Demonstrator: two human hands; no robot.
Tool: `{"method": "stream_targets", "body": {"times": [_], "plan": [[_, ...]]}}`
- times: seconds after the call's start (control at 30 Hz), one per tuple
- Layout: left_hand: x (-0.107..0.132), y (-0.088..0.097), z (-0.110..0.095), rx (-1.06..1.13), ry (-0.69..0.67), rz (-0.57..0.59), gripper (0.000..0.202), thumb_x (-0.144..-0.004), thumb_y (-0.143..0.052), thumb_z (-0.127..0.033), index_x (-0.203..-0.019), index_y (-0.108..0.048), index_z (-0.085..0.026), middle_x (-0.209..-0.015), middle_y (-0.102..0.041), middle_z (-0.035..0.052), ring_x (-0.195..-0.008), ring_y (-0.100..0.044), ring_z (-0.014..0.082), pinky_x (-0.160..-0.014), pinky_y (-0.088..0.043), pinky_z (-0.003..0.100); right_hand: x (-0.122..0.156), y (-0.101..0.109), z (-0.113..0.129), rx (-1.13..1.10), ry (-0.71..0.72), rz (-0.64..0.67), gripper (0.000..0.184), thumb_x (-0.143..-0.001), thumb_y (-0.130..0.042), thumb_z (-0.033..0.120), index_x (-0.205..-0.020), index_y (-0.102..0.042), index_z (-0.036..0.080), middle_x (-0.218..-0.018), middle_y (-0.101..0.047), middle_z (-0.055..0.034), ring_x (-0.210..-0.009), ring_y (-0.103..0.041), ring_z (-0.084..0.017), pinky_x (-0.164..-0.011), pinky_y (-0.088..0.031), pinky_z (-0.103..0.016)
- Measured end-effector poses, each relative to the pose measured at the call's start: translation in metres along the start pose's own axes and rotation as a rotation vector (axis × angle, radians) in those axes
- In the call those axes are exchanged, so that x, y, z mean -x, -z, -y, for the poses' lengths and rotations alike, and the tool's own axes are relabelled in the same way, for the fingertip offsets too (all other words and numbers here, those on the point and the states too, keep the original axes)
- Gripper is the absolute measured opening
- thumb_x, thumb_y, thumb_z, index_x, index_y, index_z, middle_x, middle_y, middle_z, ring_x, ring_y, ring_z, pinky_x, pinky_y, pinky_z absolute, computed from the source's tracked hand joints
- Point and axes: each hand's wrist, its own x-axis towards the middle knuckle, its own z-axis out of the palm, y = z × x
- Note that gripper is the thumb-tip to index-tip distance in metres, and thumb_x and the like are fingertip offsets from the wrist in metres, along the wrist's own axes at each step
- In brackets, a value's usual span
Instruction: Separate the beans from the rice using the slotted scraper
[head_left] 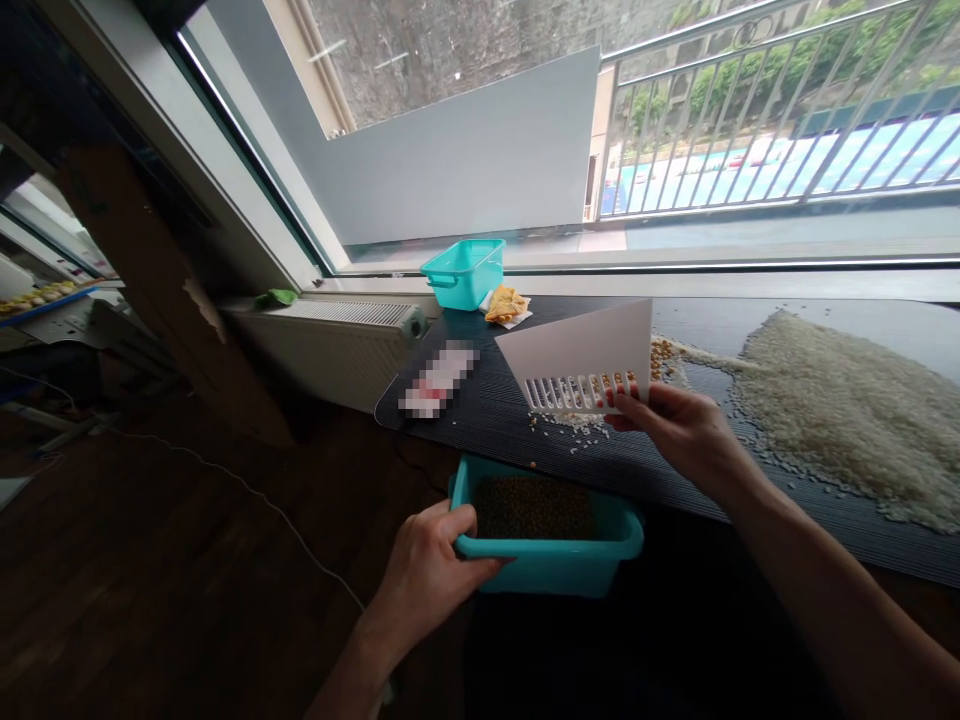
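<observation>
My left hand point(431, 560) grips the near left rim of a turquoise plastic bin point(547, 565), which is held just below the table edge and contains many small brownish grains or beans point(532, 505). Between the fingers and thumb of my right hand point(667, 415) is a white card with a row of cut slots point(585, 345), tilted above the dark table point(495, 415). Orange-yellow kernels point(661, 355) show behind the card and through some slots. Beneath its lower edge lie scattered white rice grains point(574, 425).
A large heap of rice point(855, 400) covers the table's right side. At the back stand a second turquoise bin point(469, 275) and a crumpled yellow cloth-like item point(506, 304). A blurred-out flat object point(441, 380) lies at the left. A radiator point(337, 340) adjoins the table under the window.
</observation>
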Motion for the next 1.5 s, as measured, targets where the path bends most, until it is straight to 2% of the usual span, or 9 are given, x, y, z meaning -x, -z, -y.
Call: {"method": "stream_targets", "body": {"times": [0.23,0.47,0.57,0.7,0.8,1.1,1.17,1.27,1.5], "plan": [[0.001,0.003,-0.001,-0.001,0.015,0.007,0.042,-0.076,-0.084,-0.027,-0.062,-0.044,-0.022,-0.069,-0.05,-0.0043,-0.066,-0.051,0.0145,-0.065,-0.028,0.027,0.016,0.004,0.009,0.023,-0.041,0.039,0.073,-0.051,-0.094,0.094,-0.081,-0.09,0.028,-0.083,-0.088,-0.0049,-0.073,-0.084,-0.026,-0.08,-0.076,-0.046],[-0.002,0.006,-0.003,0.002,0.018,0.028,0.044,-0.076,-0.085,-0.027,-0.062,-0.043,-0.022,-0.069,-0.048,-0.0047,-0.066,-0.048,0.014,-0.065,-0.027,0.027,0.032,0.014,0.005,-0.002,-0.037,-0.046,0.069,-0.051,-0.096,0.092,-0.08,-0.091,0.029,-0.081,-0.087,-0.0047,-0.068,-0.083,-0.026,-0.074,-0.076,-0.044],[-0.002,0.006,-0.002,0.011,0.02,0.027,0.046,-0.077,-0.086,-0.03,-0.062,-0.043,-0.022,-0.068,-0.048,-0.0047,-0.066,-0.048,0.0143,-0.065,-0.028,0.027,0.041,0.02,0.003,0.029,-0.057,0.02,0.067,-0.056,-0.097,0.088,-0.082,-0.091,0.026,-0.084,-0.088,-0.007,-0.072,-0.084,-0.029,-0.077,-0.077,-0.047],[-0.003,0.007,-0.003,0.022,0.011,0.028,0.048,-0.08,-0.087,-0.034,-0.062,-0.044,-0.023,-0.068,-0.048,-0.0047,-0.066,-0.048,0.0144,-0.065,-0.028,0.027,0.056,0.034,0.004,0.087,-0.079,-0.06,0.066,-0.059,-0.093,0.091,-0.085,-0.092,0.031,-0.086,-0.089,-0.0061,-0.076,-0.086,-0.031,-0.081,-0.076,-0.047],[-0.003,0.007,-0.004,0.019,0.012,0.036,0.049,-0.08,-0.088,-0.035,-0.062,-0.044,-0.022,-0.068,-0.048,-0.0046,-0.067,-0.048,0.0142,-0.065,-0.028,0.027,0.065,0.039,0.011,0.125,-0.121,-0.032,0.065,-0.057,-0.093,0.093,-0.083,-0.091,0.033,-0.084,-0.089,-0.0053,-0.077,-0.086,-0.032,-0.084,-0.077,-0.05],[-0.006,0.013,-0.009,0.022,0.003,0.083,0.05,-0.079,-0.088,-0.031,-0.062,-0.042,-0.022,-0.068,-0.048,-0.0053,-0.067,-0.048,0.0136,-0.065,-0.028,0.027,0.043,-0.017,0.021,-0.015,-0.062,0.031,0.074,-0.048,-0.092,0.097,-0.076,-0.089,0.029,-0.081,-0.088,-0.0034,-0.075,-0.086,-0.029,-0.09,-0.076,-0.051],[-0.006,0.015,-0.011,0.011,0.013,0.095,0.05,-0.078,-0.088,-0.029,-0.062,-0.042,-0.022,-0.069,-0.048,-0.0052,-0.068,-0.048,0.0139,-0.066,-0.028,0.027,0.04,-0.021,0.022,-0.014,-0.07,0.062,0.075,-0.046,-0.091,0.098,-0.074,-0.089,0.029,-0.081,-0.088,-0.0032,-0.076,-0.086,-0.029,-0.09,-0.076,-0.051],[-0.006,0.015,-0.015,-0.005,0.016,0.132,0.052,-0.08,-0.089,-0.031,-0.062,-0.042,-0.023,-0.069,-0.048,-0.0049,-0.069,-0.048,0.0146,-0.067,-0.027,0.028,0.047,-0.01,0.026,0.033,-0.119,0.077,0.073,-0.046,-0.093,0.095,-0.075,-0.089,0.029,-0.082,-0.089,-0.0039,-0.076,-0.086,-0.029,-0.088,-0.076,-0.049],[-0.013,0.006,-0.046,-0.035,-0.008,0.26,0.064,-0.082,-0.095,-0.039,-0.062,-0.036,-0.022,-0.071,-0.047,-0.0054,-0.072,-0.05,0.0149,-0.069,-0.028,0.029,0.068,0.022,0.032,0.122,-0.15,-0.065,0.07,-0.048,-0.092,0.096,-0.078,-0.089,0.032,-0.084,-0.089,-0.0064,-0.073,-0.085,-0.031,-0.079,-0.076,-0.049]]}}
